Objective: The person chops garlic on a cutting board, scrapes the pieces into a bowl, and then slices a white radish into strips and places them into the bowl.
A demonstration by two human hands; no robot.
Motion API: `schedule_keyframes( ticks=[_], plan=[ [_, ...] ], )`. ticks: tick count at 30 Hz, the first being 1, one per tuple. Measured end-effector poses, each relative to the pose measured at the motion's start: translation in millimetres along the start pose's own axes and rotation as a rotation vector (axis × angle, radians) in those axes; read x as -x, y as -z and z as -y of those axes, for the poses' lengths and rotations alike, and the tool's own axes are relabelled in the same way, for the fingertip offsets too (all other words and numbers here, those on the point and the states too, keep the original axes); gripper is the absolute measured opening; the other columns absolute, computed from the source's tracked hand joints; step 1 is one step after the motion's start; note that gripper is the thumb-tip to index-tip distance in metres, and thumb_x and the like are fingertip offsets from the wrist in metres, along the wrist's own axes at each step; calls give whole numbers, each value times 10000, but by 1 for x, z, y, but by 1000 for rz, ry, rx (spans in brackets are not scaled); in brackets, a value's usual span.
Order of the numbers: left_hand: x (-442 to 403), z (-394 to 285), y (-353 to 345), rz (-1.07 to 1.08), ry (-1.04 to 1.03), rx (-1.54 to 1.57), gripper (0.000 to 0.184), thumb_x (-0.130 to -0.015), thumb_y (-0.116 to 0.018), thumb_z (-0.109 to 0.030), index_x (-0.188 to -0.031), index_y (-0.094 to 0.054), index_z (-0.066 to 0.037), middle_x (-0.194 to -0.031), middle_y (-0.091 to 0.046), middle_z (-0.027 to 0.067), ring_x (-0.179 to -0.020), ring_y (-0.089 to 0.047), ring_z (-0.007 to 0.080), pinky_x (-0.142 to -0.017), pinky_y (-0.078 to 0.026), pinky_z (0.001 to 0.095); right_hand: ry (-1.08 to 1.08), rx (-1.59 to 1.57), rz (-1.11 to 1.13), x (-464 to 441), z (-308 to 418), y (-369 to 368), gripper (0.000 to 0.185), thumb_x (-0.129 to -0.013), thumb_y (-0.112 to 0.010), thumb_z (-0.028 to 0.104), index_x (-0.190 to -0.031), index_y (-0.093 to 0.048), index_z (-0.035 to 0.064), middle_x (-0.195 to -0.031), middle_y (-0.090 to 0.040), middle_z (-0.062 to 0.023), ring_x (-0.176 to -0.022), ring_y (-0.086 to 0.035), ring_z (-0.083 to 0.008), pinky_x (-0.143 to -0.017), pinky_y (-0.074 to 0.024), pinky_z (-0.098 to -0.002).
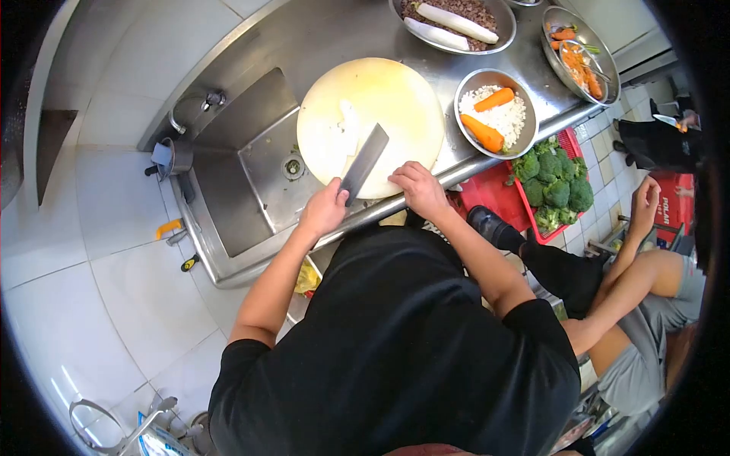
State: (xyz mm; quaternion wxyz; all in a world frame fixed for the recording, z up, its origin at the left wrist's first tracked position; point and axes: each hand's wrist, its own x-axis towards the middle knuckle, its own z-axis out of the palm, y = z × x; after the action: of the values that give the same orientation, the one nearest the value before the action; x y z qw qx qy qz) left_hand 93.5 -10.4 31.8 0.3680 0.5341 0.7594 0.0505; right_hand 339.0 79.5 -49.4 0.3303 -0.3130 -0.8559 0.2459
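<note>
Over on the far left, a metal pot point(179, 158) sits at the sink's corner, with the tap point(179, 121) just beside it and an orange handle point(169, 229) against the wall side. Next comes the steel sink point(255, 194), green scraps around its drain point(293, 168). Now the left hand point(325, 210): fingers clenched round the grip of a cleaver point(366, 161), its broad blade angled up and to the right over the near part of the round board point(414, 99). White pieces point(347, 125) lie on that board, left of the blade's tip. Right of the cleaver, the right hand point(417, 187) is at the board's near edge, fingers bent and bunched; whether they pinch anything, you cannot tell. Up top, a bowl point(508, 38) carries two long white vegetables point(456, 23) on brownish bits; below it, another bowl point(461, 114) holds two carrots point(487, 133) on white chopped bits. Lower down, broccoli point(559, 178) fills a red basket point(525, 204). Upper right, a metal basin point(549, 38) has carrots and orange shreds. At far right, a seated person point(646, 285) in grey shorts, and beyond, another person point(658, 144) in dark clothing, a knife point(669, 121) by their hand.
</note>
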Motion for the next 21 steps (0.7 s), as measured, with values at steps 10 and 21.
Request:
schedule_keyframes(
  ticks=[10,21],
  plan=[
    [28,-26,-6,-41,2,-161,232,-1045,-493,-243,-1169,-515,-48,-860,-683,321,-857,-671,520,-783,-513,618,-12,-29,147,-26,-1,-25,79,-865,-641,91,-925,-679,57,-991,-628,-79,-1028,-615,-282,-899,-532,-394],
    [40,-24,-11,0,2,-183,248,-1022,-504,-189,-1176,-478,3,-861,-682,332,-848,-672,529,-786,-515,623,-42,91,107,-23,14,-34,74,-877,-619,86,-918,-670,51,-966,-636,-86,-1006,-618,-285,-880,-543,-392]
  ],
)
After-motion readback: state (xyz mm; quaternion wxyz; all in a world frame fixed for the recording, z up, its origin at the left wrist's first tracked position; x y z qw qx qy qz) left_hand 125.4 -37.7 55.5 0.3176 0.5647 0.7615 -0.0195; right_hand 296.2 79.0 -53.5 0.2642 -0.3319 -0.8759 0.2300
